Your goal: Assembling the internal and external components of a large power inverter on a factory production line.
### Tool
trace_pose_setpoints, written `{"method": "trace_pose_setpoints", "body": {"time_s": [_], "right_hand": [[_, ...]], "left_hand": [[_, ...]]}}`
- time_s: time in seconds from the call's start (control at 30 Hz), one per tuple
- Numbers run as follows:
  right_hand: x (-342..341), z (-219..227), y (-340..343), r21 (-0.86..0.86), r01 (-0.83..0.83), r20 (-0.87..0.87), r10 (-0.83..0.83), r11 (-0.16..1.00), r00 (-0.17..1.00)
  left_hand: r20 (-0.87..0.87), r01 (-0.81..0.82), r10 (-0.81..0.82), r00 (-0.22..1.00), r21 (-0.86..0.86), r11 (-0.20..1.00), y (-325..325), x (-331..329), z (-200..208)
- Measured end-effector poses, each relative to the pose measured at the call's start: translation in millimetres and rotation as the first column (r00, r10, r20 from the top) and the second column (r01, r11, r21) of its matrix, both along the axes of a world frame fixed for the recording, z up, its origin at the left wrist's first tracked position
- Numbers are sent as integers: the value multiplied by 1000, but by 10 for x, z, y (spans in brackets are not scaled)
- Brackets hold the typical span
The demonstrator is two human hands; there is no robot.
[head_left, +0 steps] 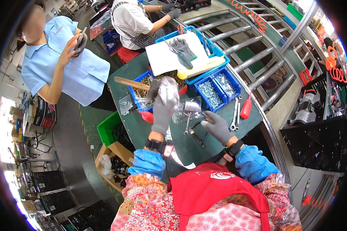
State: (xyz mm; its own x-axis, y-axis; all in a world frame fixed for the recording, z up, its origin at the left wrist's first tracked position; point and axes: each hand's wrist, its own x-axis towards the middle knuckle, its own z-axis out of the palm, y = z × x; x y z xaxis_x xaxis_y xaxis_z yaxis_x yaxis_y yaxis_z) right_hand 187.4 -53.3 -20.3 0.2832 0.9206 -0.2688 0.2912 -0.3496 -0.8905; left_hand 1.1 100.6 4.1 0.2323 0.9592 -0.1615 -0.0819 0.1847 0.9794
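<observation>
My left hand (162,115), in a grey glove, is closed on a shiny clear plastic bag (169,91) raised over the bench; the bag's contents are blurred. Just beside the bag lies a hammer with a wooden handle (132,83). My right hand (218,128), also gloved in grey, hovers with fingers apart and appears to hold nothing. Near its fingertips are a flat clear bag (192,106), a small wrench (187,124) and a black strap-like part (197,138). Two longer wrenches (235,114) and a red squeeze bottle (246,107) lie to its right.
Blue bins of screws (209,94) stand at the back of the green bench (177,140), beside a blue crate (226,57) bearing paper and a glove. A roller conveyor (254,61) runs along the right. One person (65,57) stands left with a phone; another (133,25) works ahead.
</observation>
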Motion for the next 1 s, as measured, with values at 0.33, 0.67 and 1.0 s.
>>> {"method": "trace_pose_setpoints", "body": {"time_s": [0.33,0.67,1.0], "right_hand": [[-213,-351,847,-219,-171,638,274,961,720],[-207,-481,881,-127,-240,753,251,962,608],[-30,-28,377,246,-230,546,61,941,835]], "left_hand": [[-702,-220,440,560,386,896,1470,-210,461],[-636,-45,537,554,621,782,705,135,124],[-459,400,-379,804,-55,915,-219,-14,-568]]}}
